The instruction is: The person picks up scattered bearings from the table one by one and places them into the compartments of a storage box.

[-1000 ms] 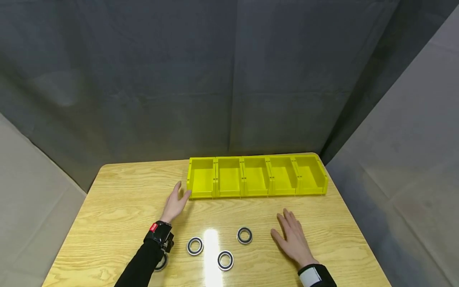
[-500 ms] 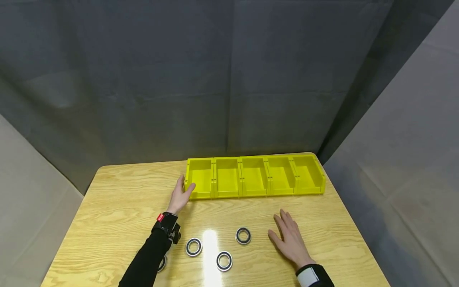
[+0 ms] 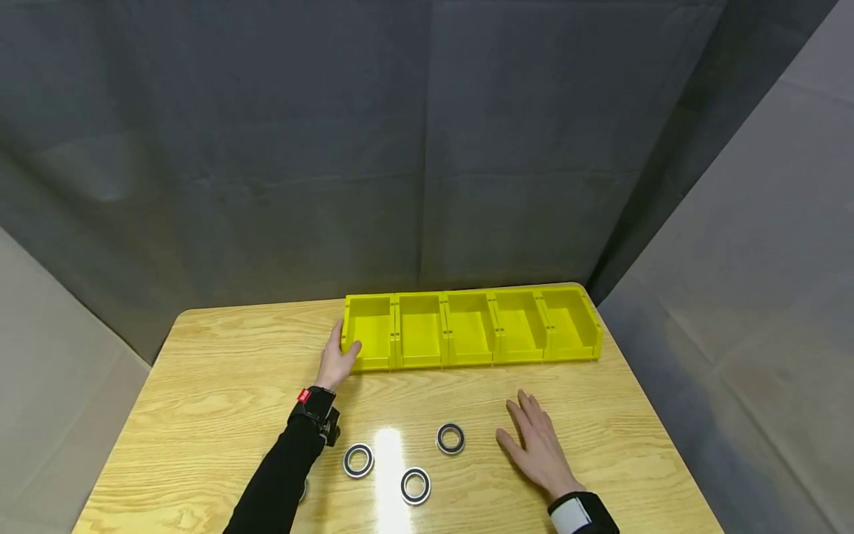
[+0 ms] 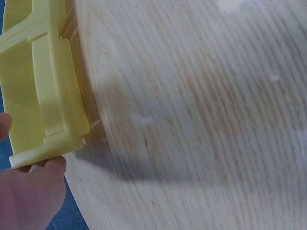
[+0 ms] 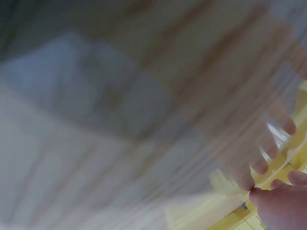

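A yellow row of joined storage bins (image 3: 419, 357) stands along the table's back edge, with several compartments side by side. At its left end my left hand (image 3: 336, 366) grips the side wall. The left wrist view shows the thumb (image 4: 4, 125) inside the end bin (image 4: 53, 91) and curled fingers against the wall's outer face. My right hand (image 3: 539, 452) lies palm down with straight, spread fingers over the table, right of the bearings. Three ring-shaped ball bearings with dark seals lie between the arms: one left (image 3: 348, 461), one in front (image 3: 405, 486), one farther right (image 3: 440, 439).
Another bearing (image 3: 305, 491) is mostly hidden by the left sleeve (image 3: 276, 475). The wooden table (image 3: 220, 371) ends just behind the bins, where a dark grey curtain (image 3: 300, 185) hangs. Pale cloth panels (image 3: 754, 297) flank both sides.
My left hand has moved forward and right to the bin row's left end and closed on its side wall. The right hand stays by the bearings. The head view has shifted slightly.
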A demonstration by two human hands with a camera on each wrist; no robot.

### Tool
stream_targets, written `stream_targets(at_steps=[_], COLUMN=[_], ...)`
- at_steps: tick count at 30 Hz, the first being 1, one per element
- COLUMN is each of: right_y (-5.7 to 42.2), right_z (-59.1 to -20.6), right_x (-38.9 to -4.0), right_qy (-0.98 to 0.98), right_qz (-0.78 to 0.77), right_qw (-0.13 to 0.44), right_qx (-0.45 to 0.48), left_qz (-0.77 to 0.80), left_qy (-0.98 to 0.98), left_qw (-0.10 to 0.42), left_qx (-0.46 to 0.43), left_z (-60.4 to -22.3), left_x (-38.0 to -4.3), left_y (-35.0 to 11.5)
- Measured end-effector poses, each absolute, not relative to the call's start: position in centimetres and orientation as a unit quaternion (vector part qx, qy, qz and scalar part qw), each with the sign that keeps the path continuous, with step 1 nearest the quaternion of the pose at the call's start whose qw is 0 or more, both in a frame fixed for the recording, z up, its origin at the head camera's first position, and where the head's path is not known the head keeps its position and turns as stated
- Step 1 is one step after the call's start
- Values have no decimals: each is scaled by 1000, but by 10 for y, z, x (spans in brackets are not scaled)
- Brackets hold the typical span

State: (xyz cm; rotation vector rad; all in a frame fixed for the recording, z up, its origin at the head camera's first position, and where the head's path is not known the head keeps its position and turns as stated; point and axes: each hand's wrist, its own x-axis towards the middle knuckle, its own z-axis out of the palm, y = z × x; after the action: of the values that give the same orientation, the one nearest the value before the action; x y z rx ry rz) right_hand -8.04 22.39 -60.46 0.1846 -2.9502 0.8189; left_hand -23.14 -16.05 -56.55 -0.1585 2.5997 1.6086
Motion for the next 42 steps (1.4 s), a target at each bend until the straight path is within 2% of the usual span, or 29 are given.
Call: stream_targets(at_steps=[9, 16, 30, 42], right_y=[224, 222, 222, 223], right_z=[-605, -604, -603, -604], right_x=[-80, -80, -79, -79], right_qy=[-961, -961, -961, -960], right_qz=[270, 265, 263, 268], right_qw=[22, 44, 46, 43], right_qx=[55, 62, 70, 74], left_qz=[487, 467, 465, 451], left_qy=[872, 883, 884, 890], left_qw=[11, 28, 37, 38], left_qx=[-45, -42, -37, -41], left_z=[-568, -565, -566, -563], left_x=[-232, -229, -215, -190], left_y=[-160, -163, -180, -203])
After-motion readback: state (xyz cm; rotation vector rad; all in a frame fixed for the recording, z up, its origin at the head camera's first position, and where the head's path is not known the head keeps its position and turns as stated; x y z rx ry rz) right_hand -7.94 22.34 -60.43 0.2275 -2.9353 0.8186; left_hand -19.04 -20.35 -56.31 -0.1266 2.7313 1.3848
